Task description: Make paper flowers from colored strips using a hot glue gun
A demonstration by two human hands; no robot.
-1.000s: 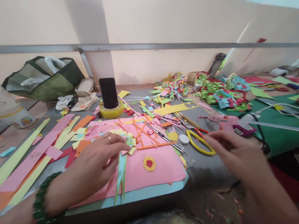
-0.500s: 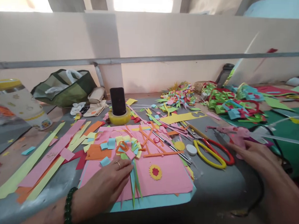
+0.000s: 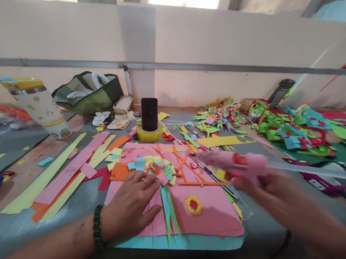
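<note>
In the head view my right hand point(image 3: 261, 198) grips a pink glue gun point(image 3: 240, 163), smeared by motion, with a clear glue stick point(image 3: 305, 169) out of its back. The nozzle points left, above the pink paper sheet point(image 3: 215, 219). My left hand point(image 3: 135, 204) lies on that sheet, thumb spread, fingertips touching a tuft of cut paper pieces point(image 3: 163, 178). Long blue and green paper strips point(image 3: 169, 209) hang from the tuft toward me. A yellow paper flower point(image 3: 193, 205) with a red centre lies to its right. Crossed orange paper strips point(image 3: 183, 160) lie behind.
A phone point(image 3: 149, 115) stands in a roll of yellow tape point(image 3: 150, 134). Paper strips point(image 3: 70, 171), a tumbler point(image 3: 42, 108) and a green bag point(image 3: 88, 93) are on the left. Paper ornaments point(image 3: 296, 127) pile up at the right. A purple device point(image 3: 322, 183) lies below them.
My right hand has lifted the glue gun and moved it left over the paper sheet. My left thumb has spread away from its fingers. The view has turned slightly left.
</note>
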